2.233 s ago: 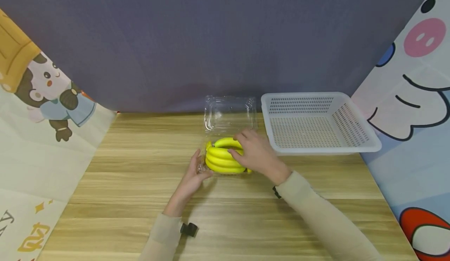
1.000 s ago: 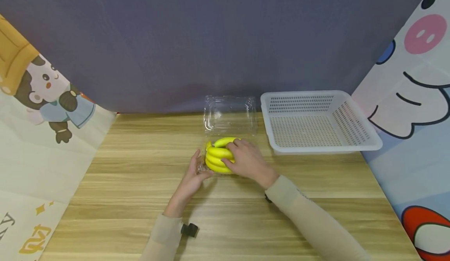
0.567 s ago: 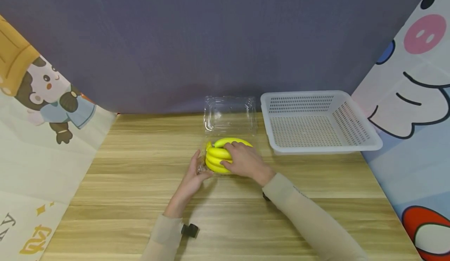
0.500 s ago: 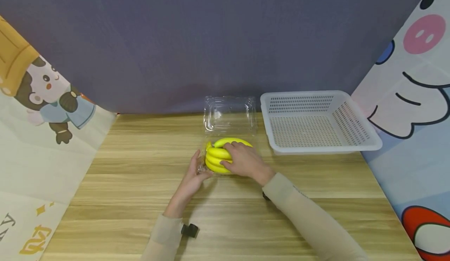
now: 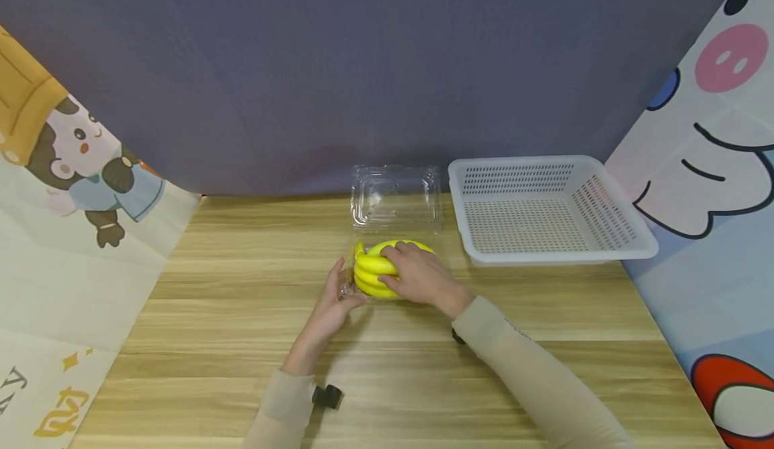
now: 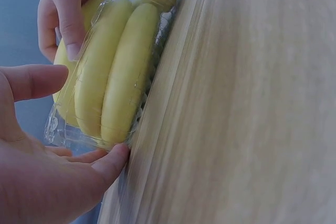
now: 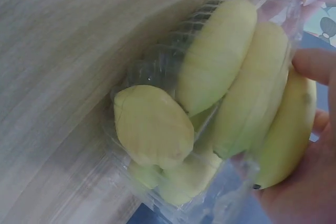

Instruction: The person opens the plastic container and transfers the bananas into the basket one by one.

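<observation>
The bunch of bananas (image 5: 376, 275) sits in the clear clamshell box (image 5: 396, 200) on the desk (image 5: 211, 314), just left of the white basket (image 5: 547, 210). The right hand (image 5: 420, 277) curls over the bananas, gripping them; the left hand (image 5: 334, 301), fingers relaxed, touches the box's left edge.

A bunch of yellow bananas (image 7: 231, 103) sits in a see-through plastic box (image 7: 157, 66) on the wooden surface (image 7: 63, 77), and the right hand (image 7: 310, 182) curls its fingers (image 7: 315, 64) over the bananas from the far side.
</observation>
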### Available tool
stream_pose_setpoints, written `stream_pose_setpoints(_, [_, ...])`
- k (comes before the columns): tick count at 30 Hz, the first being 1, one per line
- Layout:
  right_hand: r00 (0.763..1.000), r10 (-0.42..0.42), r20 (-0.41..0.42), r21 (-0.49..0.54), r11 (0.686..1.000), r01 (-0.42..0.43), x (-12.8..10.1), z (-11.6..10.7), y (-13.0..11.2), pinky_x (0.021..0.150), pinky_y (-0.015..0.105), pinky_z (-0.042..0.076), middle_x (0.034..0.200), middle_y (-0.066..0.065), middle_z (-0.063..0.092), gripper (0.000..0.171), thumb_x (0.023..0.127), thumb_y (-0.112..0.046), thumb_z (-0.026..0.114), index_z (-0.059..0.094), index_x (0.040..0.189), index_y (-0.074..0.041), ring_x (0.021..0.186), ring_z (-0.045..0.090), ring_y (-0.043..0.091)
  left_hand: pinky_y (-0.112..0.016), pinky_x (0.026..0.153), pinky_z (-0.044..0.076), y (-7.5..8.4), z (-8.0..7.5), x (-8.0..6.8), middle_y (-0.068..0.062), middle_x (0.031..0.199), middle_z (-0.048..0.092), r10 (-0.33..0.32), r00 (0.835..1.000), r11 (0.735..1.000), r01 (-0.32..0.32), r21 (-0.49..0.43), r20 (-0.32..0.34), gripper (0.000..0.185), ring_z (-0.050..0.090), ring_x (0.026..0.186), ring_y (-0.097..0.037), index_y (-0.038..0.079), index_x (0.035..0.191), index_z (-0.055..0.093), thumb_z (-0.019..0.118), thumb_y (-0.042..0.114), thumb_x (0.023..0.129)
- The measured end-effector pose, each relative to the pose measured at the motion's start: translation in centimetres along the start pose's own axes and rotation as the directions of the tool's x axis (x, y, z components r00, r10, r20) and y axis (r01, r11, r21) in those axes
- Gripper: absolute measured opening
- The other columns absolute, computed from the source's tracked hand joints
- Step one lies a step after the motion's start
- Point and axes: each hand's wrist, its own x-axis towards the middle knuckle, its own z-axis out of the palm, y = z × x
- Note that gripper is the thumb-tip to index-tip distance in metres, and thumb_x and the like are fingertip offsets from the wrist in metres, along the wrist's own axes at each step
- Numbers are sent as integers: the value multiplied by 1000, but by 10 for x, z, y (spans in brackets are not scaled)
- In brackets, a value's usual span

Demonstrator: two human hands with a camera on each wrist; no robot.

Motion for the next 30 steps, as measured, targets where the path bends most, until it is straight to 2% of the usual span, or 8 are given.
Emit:
stream_pose_setpoints(12, [999,-24,-30,-5,1000,24,-2,-4,-2,64,30,46,98,-1,56,48,94,-42,68,60,132,-13,81,51,15,-65,119,17,1,1,-1,-20,165,22,-2,1000,1000,2,-1,-3,98,23,149,-43,16,164,5,69,13,90])
stream_pose_setpoints(24, [992,-91,-90,-99,992,82,-6,-18,-9,64,29,47,98,0,57,41,92,-40,71,61,124,-15,81,50,14,-63,120,20,0,1,1,-21,164,23,6,1000,1000,-6,-13,-11,97,27,148,-43,14,164,4,68,10,91])
stream_pose_setpoints(30, [982,-137,-130,-131,984,120,-9,-29,-11,59,26,47,96,1,59,38,90,-38,74,62,118,-15,78,51,14,-63,119,20,0,1,1,-21,164,24,7,1000,1000,-7,-16,-2,97,27,148,-44,15,164,4,68,10,91])
